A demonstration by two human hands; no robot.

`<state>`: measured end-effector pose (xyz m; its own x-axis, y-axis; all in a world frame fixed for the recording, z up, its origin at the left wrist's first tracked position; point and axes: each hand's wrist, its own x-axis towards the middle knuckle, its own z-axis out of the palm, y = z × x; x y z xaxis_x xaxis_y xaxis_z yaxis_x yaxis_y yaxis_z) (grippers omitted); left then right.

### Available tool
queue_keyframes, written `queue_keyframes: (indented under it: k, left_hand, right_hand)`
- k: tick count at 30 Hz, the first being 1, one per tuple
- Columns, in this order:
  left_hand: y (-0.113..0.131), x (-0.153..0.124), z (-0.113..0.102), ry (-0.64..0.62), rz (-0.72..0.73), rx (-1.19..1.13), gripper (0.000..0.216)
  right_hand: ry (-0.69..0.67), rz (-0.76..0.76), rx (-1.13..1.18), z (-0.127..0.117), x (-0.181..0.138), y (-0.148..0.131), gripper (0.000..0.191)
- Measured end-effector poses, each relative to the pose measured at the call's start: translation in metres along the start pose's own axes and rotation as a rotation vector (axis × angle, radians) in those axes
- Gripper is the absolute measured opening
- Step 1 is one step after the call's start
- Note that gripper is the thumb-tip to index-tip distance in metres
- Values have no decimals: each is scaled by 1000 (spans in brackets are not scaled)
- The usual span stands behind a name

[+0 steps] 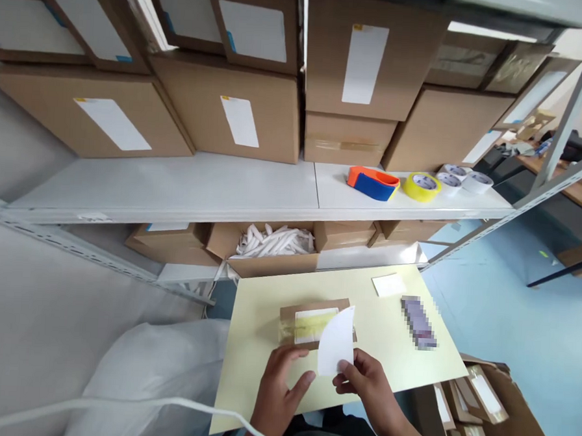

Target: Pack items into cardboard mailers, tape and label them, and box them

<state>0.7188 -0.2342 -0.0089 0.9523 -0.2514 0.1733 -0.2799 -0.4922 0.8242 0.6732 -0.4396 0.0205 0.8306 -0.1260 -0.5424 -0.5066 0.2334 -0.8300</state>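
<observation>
Between the thumb and fingers of my right hand (364, 383) is a white paper sheet (336, 344), pinched at its lower right corner and curling at the top. My left hand (282, 390) hovers left of the sheet, thumb and fingers apart, holding nothing. Just beyond both hands a small cardboard box (289, 309) lies on the pale yellow table (254, 366). Yellowish tape runs across a white label (309, 324) on top of the box. The sheet hides part of the box's right side.
A white card (389, 285) and a blurred-out phone-like object (419, 323) lie on the table's right. Past it stands a shelf (215, 181) with cartons, tape rolls (422, 186) and an open box of white items (275, 242). An open carton (514, 425) sits lower right; a white cable (164, 403) crosses lower left.
</observation>
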Motion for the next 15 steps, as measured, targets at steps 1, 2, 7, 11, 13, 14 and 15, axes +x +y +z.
queue_keyframes:
  k: [1,2,7,11,13,14,15]
  left_hand:
    - [-2,0,2,13,-57,-21,31]
    - [-4,1,5,33,-100,-43,36]
    - [2,11,10,64,-132,-142,53]
    - [3,17,10,17,-228,-135,43]
    - [2,16,12,70,-262,-152,43]
    - [1,15,13,92,-284,-180,43]
    - [1,14,15,91,-315,-221,43]
  right_hand:
    - [-4,-3,-22,-4,1,1,50]
    - [-11,-15,-68,-8,3,1,47]
    - [-90,-184,-643,-24,9,-7,18]
    - [-198,-265,-889,-34,8,-26,5]
    - [-245,-275,-914,-41,9,-33,7]
    - [-270,-275,-910,-45,10,-36,8]
    - [-294,-272,-895,-48,11,-37,8]
